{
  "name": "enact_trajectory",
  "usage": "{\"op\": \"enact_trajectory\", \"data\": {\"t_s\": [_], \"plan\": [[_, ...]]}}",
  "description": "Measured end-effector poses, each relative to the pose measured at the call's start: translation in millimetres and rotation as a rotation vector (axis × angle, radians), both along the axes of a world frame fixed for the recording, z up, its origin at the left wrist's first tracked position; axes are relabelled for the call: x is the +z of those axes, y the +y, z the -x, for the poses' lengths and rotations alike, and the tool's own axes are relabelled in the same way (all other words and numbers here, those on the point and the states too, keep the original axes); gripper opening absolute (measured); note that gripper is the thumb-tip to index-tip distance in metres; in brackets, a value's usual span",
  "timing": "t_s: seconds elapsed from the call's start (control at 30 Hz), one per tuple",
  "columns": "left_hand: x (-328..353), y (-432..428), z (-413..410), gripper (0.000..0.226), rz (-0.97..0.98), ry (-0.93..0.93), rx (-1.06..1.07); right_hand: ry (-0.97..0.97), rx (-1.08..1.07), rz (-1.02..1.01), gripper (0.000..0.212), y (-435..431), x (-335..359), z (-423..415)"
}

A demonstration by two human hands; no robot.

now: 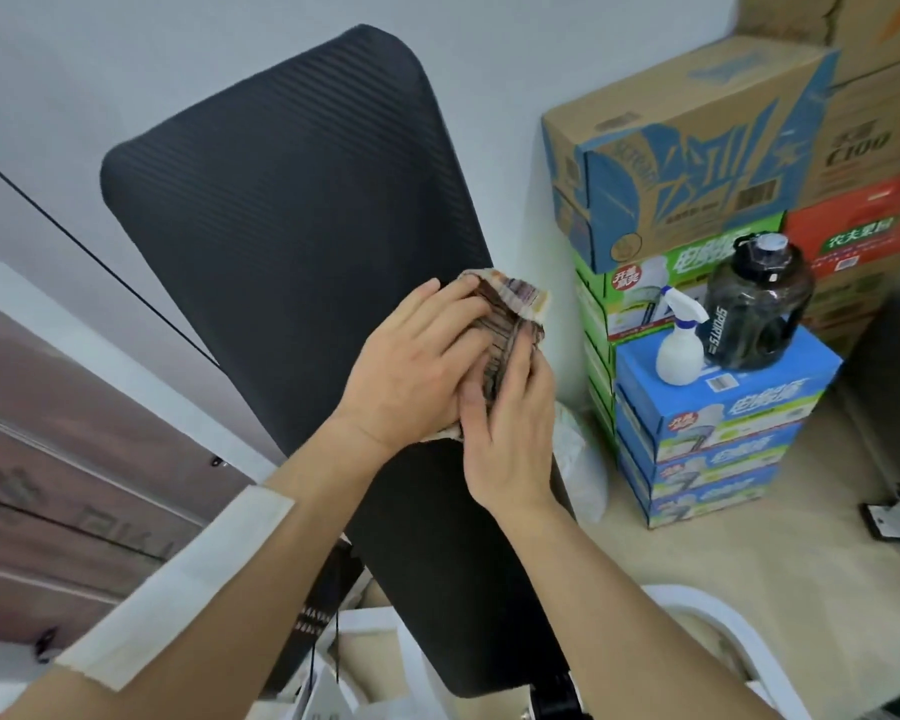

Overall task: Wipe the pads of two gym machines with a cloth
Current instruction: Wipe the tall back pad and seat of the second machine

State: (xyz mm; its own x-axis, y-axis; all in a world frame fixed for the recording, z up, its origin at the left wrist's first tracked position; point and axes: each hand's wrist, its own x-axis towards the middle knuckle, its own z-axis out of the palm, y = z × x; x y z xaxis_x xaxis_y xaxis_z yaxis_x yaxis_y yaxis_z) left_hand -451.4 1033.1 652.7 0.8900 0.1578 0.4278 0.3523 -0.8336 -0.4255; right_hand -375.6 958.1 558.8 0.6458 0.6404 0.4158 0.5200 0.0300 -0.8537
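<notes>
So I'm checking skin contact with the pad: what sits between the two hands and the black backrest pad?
In the head view, a bunched striped cloth lies between the left hand, the right hand and the black backrest pad, at its right edge.

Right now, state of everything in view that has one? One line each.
left hand: pressed flat on the cloth
right hand: gripping the cloth's lower edge
cloth: bunched, held at the back pad's right edge
back pad: tilted up, bare
seat pad: bare, below the hands
spray bottle: upright on blue box, untouched
water jug: upright, lid closed
cardboard boxes: stacked, closed
</notes>
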Motion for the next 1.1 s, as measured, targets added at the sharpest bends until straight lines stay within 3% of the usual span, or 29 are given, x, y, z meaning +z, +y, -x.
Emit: {"op": "enact_trajectory", "data": {"t_s": [0.1, 0.17, 0.27, 0.47, 0.63, 0.77, 0.87, 0.97, 1.03, 1.1], "plan": [[22, 10, 14, 0.029, -0.052, 0.0, 0.035, -0.184, -0.099, 0.124, 0.082, 24, 26, -5], [33, 11, 17, 0.03, -0.051, -0.104, 0.053, -0.231, -0.172, 0.144, 0.071, 39, 42, -10], [43, 11, 13, 0.028, -0.016, -0.298, 0.084, -0.237, -0.221, 0.116, 0.059, 54, 59, -17], [35, 14, -2, 0.031, 0.035, -0.414, 0.119, -0.13, -0.101, -0.055, 0.048, 74, 94, -42], [3, 3, -8, 0.034, 0.072, -0.418, 0.125, -0.044, -0.212, -0.056, 0.046, 53, 16, -28], [-34, -12, -7, 0.039, 0.108, -0.3, 0.123, 0.102, -0.275, 0.138, 0.051, 8, -87, -3], [-51, -19, -2, 0.042, 0.125, -0.239, 0.149, 0.226, -0.256, 0.278, 0.058, -11, -116, 1], [-52, -24, 0, 0.044, 0.14, -0.248, 0.174, 0.218, -0.215, 0.235, 0.059, -4, -74, -4], [-48, -24, 1, 0.044, 0.159, -0.274, 0.164, 0.089, -0.161, 0.175, 0.05, 15, -21, -11], [-44, -23, 1, 0.043, 0.209, -0.357, 0.15, 0.079, -0.167, 0.091, 0.042, 36, 27, -20]]}}
